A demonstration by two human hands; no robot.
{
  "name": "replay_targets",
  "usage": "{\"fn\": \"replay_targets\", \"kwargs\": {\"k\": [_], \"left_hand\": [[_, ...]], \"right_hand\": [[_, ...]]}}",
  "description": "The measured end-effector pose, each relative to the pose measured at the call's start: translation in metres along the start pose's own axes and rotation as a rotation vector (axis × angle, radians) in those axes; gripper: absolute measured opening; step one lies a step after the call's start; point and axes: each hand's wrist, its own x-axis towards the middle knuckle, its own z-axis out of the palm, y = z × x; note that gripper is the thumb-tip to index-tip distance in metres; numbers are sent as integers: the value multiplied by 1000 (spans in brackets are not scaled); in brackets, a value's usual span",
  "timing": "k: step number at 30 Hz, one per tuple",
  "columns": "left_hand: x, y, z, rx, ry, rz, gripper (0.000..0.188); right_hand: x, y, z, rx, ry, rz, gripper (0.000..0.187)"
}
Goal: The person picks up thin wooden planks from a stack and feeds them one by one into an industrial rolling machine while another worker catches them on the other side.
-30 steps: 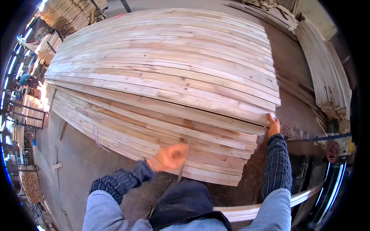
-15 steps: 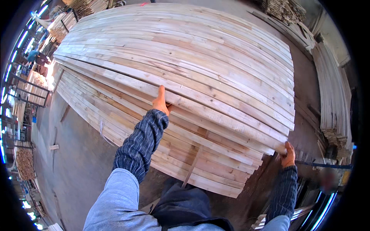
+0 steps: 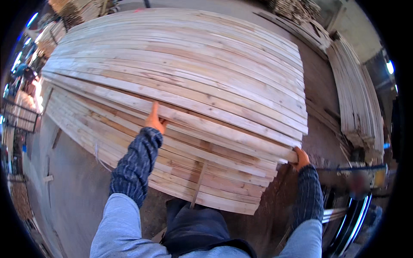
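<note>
A long pale wooden board (image 3: 228, 133) lies along the near edge of a big stack of boards (image 3: 180, 58), with a narrow dark gap between it and its neighbour. My left hand (image 3: 155, 119) is closed around the board near its middle, thumb on top and fingers curled under the near edge. At the right end of the same board, my right hand (image 3: 302, 158) grips the corner, its fingers partly hidden. Below it, lower layers of boards (image 3: 228, 191) step out toward me with uneven right ends.
A thin wooden strip (image 3: 198, 182) lies across the lower boards, near my body. Another board stack (image 3: 355, 90) stands beyond the aisle at the right. On the far left are a dark metal rack (image 3: 19, 114) and a person (image 3: 28, 74). A small wood piece (image 3: 48, 178) lies on the floor.
The whole scene has shifted left in view as my head moved. Both hands keep their hold on the same board; any movement of the board itself is slight.
</note>
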Motion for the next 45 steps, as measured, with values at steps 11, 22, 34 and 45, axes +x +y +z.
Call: {"fn": "replay_targets", "kwargs": {"k": [11, 22, 34, 45], "left_hand": [[13, -8, 5, 5, 229, -19, 59], [-8, 5, 17, -47, 217, -68, 67], [-98, -60, -20, 466, -128, 458, 89], [-280, -105, -18, 901, -504, -128, 65]], "right_hand": [[-8, -20, 29, 729, 195, 580, 49], [-39, -23, -11, 252, 63, 198, 41], [-3, -295, 96, -532, -631, -651, 37], [-98, -394, 363, -119, -1073, -302, 79]]}}
